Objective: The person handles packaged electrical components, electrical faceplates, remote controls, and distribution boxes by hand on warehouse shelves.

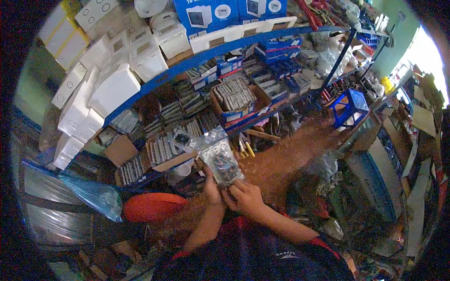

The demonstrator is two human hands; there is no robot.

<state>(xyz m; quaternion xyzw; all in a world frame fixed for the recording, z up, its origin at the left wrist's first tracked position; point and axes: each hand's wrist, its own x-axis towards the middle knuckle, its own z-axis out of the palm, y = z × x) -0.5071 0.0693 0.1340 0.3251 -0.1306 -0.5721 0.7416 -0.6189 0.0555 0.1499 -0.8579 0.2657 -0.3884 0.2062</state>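
Observation:
A clear plastic bag [219, 159] with small dark and metallic parts inside is held up in front of my chest. My left hand [212, 186] grips its lower left edge, with the thumb along the side. At the lower right corner, the fingers of my right hand [244, 196] are closed on the same bag. What the parts inside are is too blurred to tell. Just beyond the bag, a cardboard box [169, 164] full of thin packed pieces stands on the lower shelf.
White boxes [115, 89] and blue cartons [201, 16] line the upper shelf [176, 70]. A red round object [154, 207] is at the left, near a blue plastic sheet [96, 194]. A blue stool [350, 108] stands on the brown floor [290, 145]; flattened cardboard [384, 161] leans at right.

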